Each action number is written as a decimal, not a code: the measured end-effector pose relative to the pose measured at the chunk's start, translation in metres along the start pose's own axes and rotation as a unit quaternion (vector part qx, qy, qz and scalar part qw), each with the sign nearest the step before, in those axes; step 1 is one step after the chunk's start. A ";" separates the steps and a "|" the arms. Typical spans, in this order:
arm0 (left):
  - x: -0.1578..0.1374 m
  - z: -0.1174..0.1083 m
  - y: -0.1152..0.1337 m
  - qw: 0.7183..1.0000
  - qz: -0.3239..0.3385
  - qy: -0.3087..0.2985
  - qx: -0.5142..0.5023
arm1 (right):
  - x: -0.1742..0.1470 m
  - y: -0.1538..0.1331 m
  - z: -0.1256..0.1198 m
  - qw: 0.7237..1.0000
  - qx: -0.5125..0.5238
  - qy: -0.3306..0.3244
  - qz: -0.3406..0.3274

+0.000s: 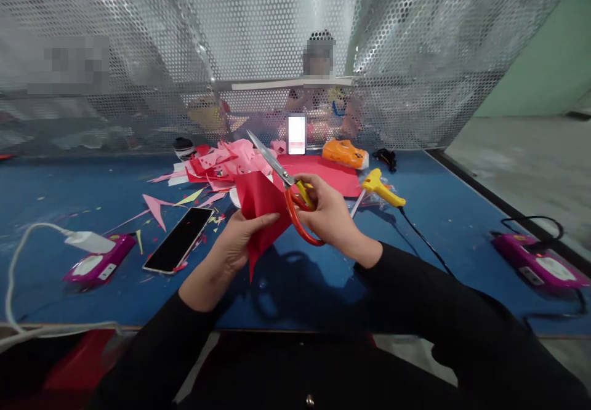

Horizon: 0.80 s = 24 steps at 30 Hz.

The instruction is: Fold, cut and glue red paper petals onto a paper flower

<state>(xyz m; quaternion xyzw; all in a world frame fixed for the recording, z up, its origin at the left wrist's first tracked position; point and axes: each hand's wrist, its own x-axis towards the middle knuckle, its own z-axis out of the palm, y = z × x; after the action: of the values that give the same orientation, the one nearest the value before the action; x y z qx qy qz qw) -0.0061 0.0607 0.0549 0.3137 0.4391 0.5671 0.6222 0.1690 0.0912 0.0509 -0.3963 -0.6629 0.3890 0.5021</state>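
My left hand (235,241) grips a folded piece of red paper (261,204), its thumb lying across the front and its other fingers hidden behind. A pair of scissors (272,159) with orange and yellow handles is in my right hand (332,216). Its long metal blades point up and to the left, above the paper's upper edge, and look closed together. Whether the blades touch the paper I cannot tell. Behind the hands lies a flat red sheet (318,173), with a heap of pink and red paper scraps (231,160) to its left.
A dark-screened phone (180,239) and a purple power strip (99,261) lie at left. At right are a yellow glue gun (381,188) with its cord, an orange packet (345,153) and another purple power strip (538,261). A lit phone (297,134) stands against the perforated metal screen (258,22).
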 end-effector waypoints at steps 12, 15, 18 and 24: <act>0.009 -0.001 -0.009 0.999 0.004 0.012 0.032 | 0.003 0.012 0.002 0.995 0.085 -0.009 0.046; 0.009 -0.001 -0.008 0.999 0.011 0.037 0.002 | 0.003 0.005 0.001 0.990 0.141 -0.011 0.019; 0.008 -0.003 -0.002 0.997 0.010 0.069 -0.025 | 0.004 -0.006 -0.012 0.981 0.190 -0.012 0.032; 0.008 -0.012 0.008 0.995 -0.005 0.084 -0.058 | -0.018 -0.014 -0.050 0.941 0.256 -0.195 0.107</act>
<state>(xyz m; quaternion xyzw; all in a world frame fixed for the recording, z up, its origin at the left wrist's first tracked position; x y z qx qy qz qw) -0.0203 0.0687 0.0553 0.2265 0.4576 0.6128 0.6031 0.2188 0.0755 0.0673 -0.2398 -0.5797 0.6663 0.4031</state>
